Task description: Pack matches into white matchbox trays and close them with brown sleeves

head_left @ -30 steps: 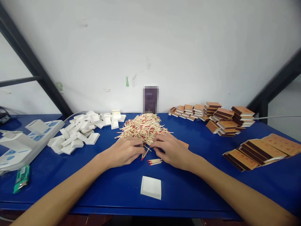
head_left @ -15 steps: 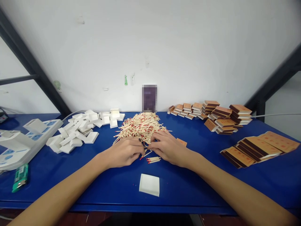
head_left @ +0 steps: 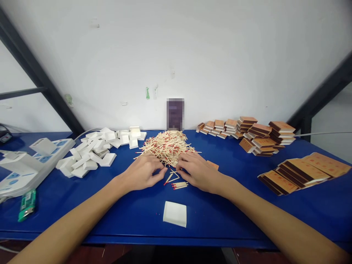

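A large heap of red-tipped matches (head_left: 167, 143) lies in front of both my hands. At its left front edge is my left hand (head_left: 145, 170), its thumb stretched out and apart from the curled fingers, no match showing between them. My right hand (head_left: 194, 170) bends over the right front edge, with thumb and fingertips drawn together at the end of a match (head_left: 173, 172). Two loose matches lie crossed just below. Closer to me, several matches (head_left: 180, 185) lie side by side, red heads to the left. A white matchbox tray (head_left: 175, 214) rests nearest to me.
White trays (head_left: 90, 154) are heaped at the left, beside a power strip (head_left: 52, 161) and a green packet (head_left: 27, 205). Matchboxes (head_left: 261, 137) are stacked at the back right, with flat orange matchbox sleeves (head_left: 297, 174) nearer. An orange piece (head_left: 212, 165) sits by my right hand.
My left hand has drawn slightly back to the left and its thumb has straightened away from the fingers. The loose matches between the hands show more fully. My right hand has hardly moved.
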The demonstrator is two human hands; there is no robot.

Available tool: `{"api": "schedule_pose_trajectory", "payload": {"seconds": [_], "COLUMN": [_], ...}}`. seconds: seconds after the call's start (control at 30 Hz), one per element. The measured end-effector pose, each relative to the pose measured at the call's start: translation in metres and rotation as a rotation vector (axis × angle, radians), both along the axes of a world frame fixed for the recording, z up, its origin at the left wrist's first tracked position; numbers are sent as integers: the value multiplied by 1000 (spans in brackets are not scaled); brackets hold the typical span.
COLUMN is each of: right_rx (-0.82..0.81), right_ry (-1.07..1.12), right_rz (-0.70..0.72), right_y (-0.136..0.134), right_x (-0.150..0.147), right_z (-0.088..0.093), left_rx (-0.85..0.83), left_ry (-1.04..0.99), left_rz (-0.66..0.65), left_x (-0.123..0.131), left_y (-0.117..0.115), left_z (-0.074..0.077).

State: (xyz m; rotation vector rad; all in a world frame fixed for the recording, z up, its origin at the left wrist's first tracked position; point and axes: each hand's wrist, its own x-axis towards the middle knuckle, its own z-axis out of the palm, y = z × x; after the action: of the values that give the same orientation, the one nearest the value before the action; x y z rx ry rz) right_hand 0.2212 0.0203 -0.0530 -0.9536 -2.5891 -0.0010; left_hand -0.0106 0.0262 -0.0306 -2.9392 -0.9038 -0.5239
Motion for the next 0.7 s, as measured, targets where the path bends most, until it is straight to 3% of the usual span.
{"api": "schedule_pose_trajectory", "payload": {"seconds": [0.17,0.37,0.7], "right_rx": [-29,-47,-99], "right_ry": [69,221,319], "right_rz": [-29,-8,-18], "right_y": [-1,-2,-5], "right_x": [3,8,4], "right_z": [5,7,8], "left_rx": [43,134,44], "left_ry": [47,210,142], "left_rz": [-46,-58,-22], "left_x": [-1,1,-2], "left_y": [6,6,3], "left_z": [-10,-9,-5]}}
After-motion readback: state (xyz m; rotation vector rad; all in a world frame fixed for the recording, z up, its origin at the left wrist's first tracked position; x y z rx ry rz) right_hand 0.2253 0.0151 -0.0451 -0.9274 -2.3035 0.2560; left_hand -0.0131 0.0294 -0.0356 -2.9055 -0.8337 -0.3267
